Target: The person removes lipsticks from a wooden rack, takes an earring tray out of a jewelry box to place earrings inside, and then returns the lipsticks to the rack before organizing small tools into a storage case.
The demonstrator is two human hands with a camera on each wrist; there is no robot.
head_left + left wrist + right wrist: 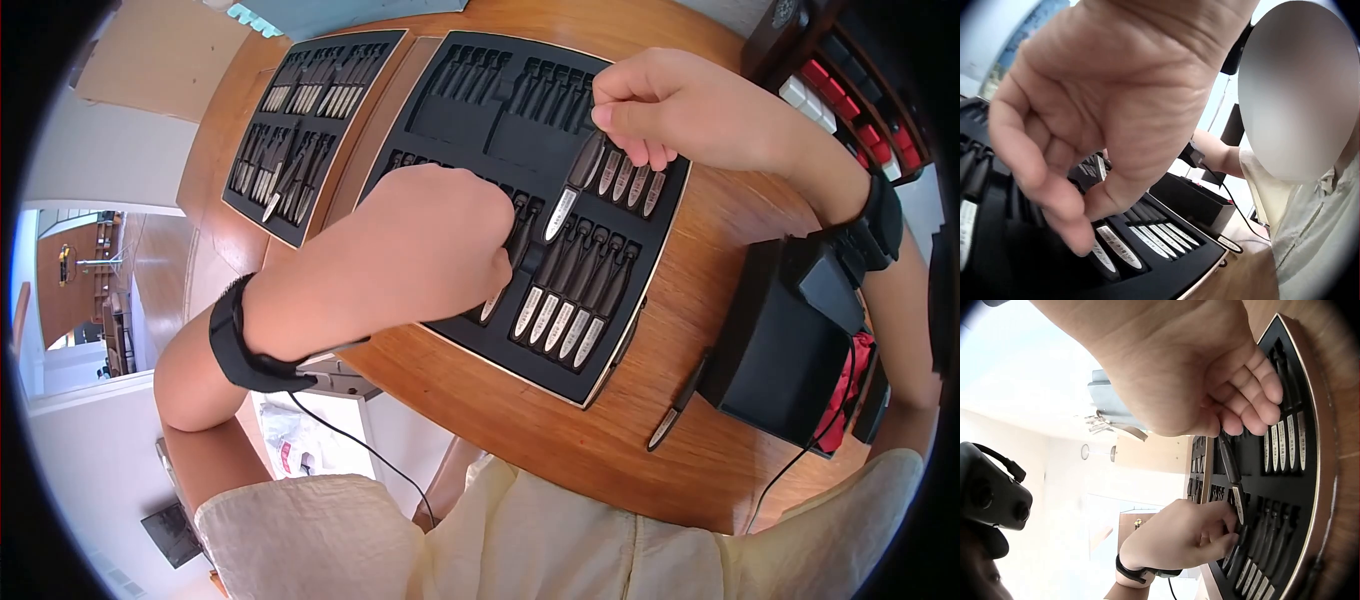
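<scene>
Matt black foam-like tray on glossy, smooth wood table. Shiny metal blade and dark matt handle on knife above tray. Pale woven cloth shirt near table.

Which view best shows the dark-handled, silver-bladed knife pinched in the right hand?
The head view: the dark-handled, silver-bladed knife hangs whole from the right hand. The right wrist view shows it partly behind the fingers. The left wrist view doesn't clearly show it.

The left hand reaches down with curled fingers; the right hand hovers higher, fingertips pinched.
</scene>
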